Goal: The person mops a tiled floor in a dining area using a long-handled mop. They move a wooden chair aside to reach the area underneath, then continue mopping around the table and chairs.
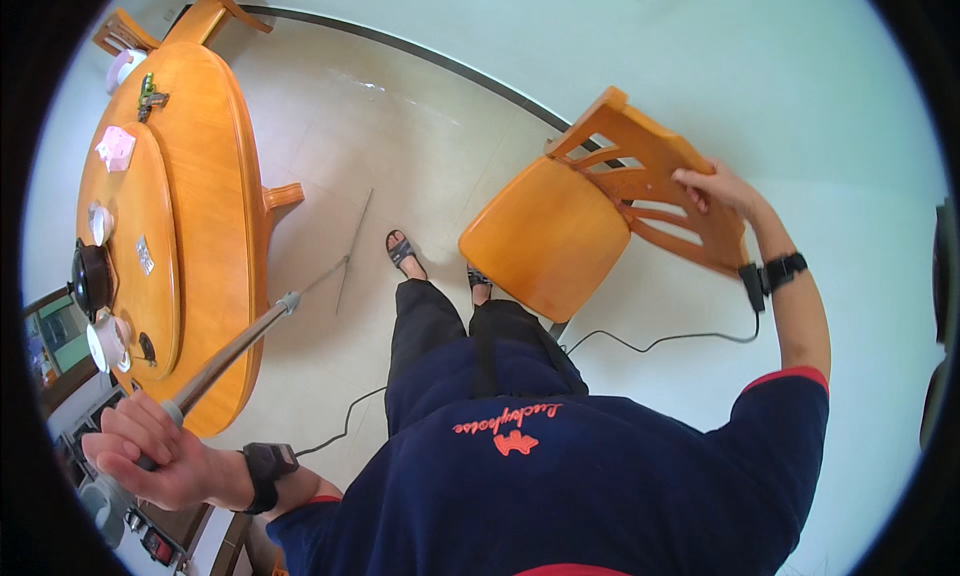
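My left hand [154,448] is closed around the grey grip of a telescopic metal pole [236,351]. The pole slants down past the table's edge to a long, thin head [355,235] at floor level, seen nearly edge-on; a flat mop or a squeegee, I cannot tell which. With my right hand [716,190] I grip the top of the backrest of a wooden chair [551,235]. That chair stands in front of my right leg, close to the wall, and its seat hides part of my right foot. Most of its legs are out of sight.
On my left is an oval wooden table [214,223] with a raised round top [154,238] bearing a black pot [91,280], white bowls [111,343] and a pink box [116,148]. Thin cables [660,343] run from both wrist straps. A dark skirting [450,64] edges the tiled floor.
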{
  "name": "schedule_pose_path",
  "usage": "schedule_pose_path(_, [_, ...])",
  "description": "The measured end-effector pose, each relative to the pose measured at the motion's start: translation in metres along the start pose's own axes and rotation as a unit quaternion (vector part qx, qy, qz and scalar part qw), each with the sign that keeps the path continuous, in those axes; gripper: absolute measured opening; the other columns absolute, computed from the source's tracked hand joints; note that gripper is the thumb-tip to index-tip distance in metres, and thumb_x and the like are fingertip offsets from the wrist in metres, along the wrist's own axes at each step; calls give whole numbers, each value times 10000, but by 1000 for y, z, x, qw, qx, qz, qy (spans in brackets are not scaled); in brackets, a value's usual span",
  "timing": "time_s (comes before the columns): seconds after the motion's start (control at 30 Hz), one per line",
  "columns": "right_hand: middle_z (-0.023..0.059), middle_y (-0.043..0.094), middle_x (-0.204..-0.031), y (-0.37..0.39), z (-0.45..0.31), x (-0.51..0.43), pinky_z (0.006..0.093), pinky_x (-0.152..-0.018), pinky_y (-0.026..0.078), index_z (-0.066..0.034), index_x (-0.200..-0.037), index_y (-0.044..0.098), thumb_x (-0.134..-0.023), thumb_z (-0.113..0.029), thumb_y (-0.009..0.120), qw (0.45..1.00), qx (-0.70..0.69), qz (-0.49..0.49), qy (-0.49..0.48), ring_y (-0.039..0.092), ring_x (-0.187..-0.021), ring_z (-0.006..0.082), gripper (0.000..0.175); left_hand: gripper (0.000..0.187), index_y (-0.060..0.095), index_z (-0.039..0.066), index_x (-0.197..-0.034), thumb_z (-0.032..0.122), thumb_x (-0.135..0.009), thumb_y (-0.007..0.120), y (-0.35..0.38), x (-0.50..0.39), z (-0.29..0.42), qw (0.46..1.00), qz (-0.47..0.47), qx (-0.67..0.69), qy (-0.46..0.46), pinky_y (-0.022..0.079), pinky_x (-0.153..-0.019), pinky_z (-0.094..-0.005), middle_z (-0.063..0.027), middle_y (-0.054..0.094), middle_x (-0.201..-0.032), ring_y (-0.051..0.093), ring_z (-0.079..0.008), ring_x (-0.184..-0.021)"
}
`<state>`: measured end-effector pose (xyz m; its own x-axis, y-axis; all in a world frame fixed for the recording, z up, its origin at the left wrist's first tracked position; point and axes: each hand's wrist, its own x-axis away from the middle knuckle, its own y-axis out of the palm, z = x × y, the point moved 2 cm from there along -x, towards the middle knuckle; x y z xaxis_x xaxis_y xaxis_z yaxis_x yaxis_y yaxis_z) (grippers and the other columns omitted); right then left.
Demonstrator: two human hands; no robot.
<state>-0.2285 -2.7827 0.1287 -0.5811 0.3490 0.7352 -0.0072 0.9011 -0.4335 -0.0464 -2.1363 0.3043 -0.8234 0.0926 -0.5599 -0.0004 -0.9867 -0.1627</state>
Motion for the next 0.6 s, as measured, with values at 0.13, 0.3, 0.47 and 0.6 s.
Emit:
schedule_pose_path(0.13, [91,660,-791,-67,65,-46,337,-626,491,-34,-895,639,-835,-414,750,970,134,184,-85,631,-717,216,400,382,374,188,-716,354,-1049,455,14,13,37,998,14,48,24,231,-476,-199,58,306,-565,252,-48,-466])
schedule_pose_path(0.3, [204,642,-1210,-101,115,-109,436,-924,475,0,-1261,590,-823,-478,724,883,277,377,-35,606,-1132,357,661,412,346,200,-710,413,-1025,506,30,10,74,993,0,100,67,252,-467,-197,59,361,-543,279,-46,-441])
schedule_pose_path(0.47, [215,520,-1378,-96,120,-127,452,-1028,408,-33,-1348,510,-870,-437,679,823,280,493,-33,478,-1284,370,648,426,390,192,-734,490,-982,565,44,-6,91,981,-15,175,80,310,-476,-196,57,382,-554,334,-43,-452])
schedule_pose_path(0.6, [185,577,-1217,25,38,-114,476,-1057,381,-20,-1303,523,-893,-237,652,745,229,513,-361,490,-1197,366,482,429,391,188,-763,533,-982,523,71,-24,73,979,7,196,63,303,-471,-201,60,348,-592,308,-40,-476])
